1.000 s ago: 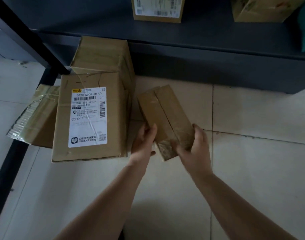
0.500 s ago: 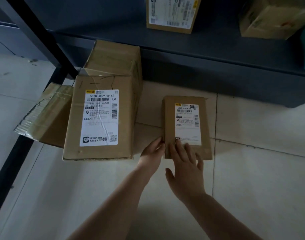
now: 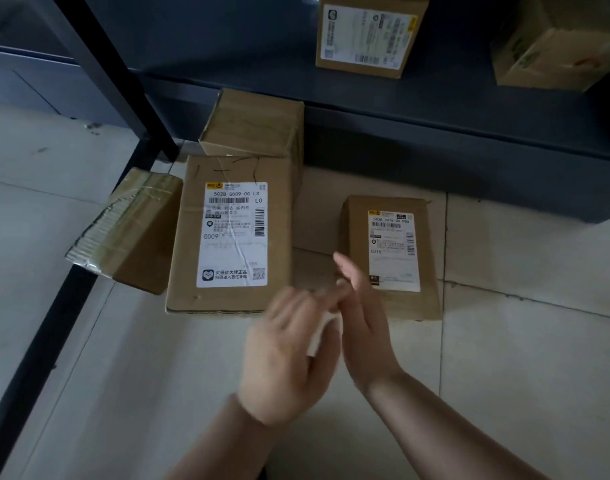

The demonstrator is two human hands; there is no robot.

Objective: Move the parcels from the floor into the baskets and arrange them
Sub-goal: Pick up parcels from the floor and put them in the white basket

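A small brown parcel (image 3: 357,223) lies flat on the tiled floor with its white label facing up. My right hand (image 3: 364,323) hovers just in front of its near left corner, fingers stretched out, holding nothing. My left hand (image 3: 286,355) is blurred and pressed close against the right hand, and it looks empty too. To the left lies a large labelled parcel (image 3: 227,168), with a plain box (image 3: 258,129) behind it and a taped parcel (image 3: 133,230) leaning tilted at its left side. No basket is in view.
A dark low shelf (image 3: 435,109) runs along the back and carries a labelled parcel (image 3: 365,32) and another box (image 3: 553,46). A black frame post (image 3: 113,74) slants down on the left, with a dark rail (image 3: 36,351) along the floor.
The small parcel was turned label-up and set flat on the floor. Both hands then left it and came together in front of it, nearer to me.
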